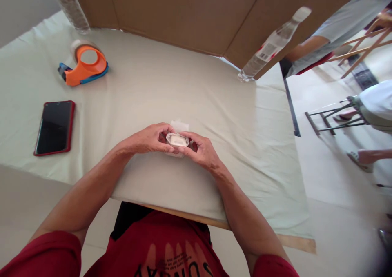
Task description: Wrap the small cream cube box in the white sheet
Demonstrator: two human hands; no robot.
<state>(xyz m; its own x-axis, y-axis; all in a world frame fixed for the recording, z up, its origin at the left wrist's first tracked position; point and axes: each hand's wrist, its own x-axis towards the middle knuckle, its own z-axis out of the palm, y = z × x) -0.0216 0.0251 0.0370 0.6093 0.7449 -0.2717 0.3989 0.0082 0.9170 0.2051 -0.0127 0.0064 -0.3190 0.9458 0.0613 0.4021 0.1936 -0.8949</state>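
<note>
Between my two hands is a small clear plastic case [177,140] with a pale white inside, near the table's front edge. My left hand [153,138] grips its left end with thumb and fingers. On the right end, the thumb and fingers of my right hand [200,146] close around it. Just behind the case a whitish translucent piece [180,125] shows on the cloth; whether it is joined to the case I cannot tell. More clear material peeks out below the fingers.
An orange tape dispenser [88,67] and a red-cased phone [55,128] lie on the left of the cloth-covered table [183,89]. Water bottles [269,48] stand against a brown cardboard screen [183,16]. People sit beyond the right edge, near a folding stool [330,116].
</note>
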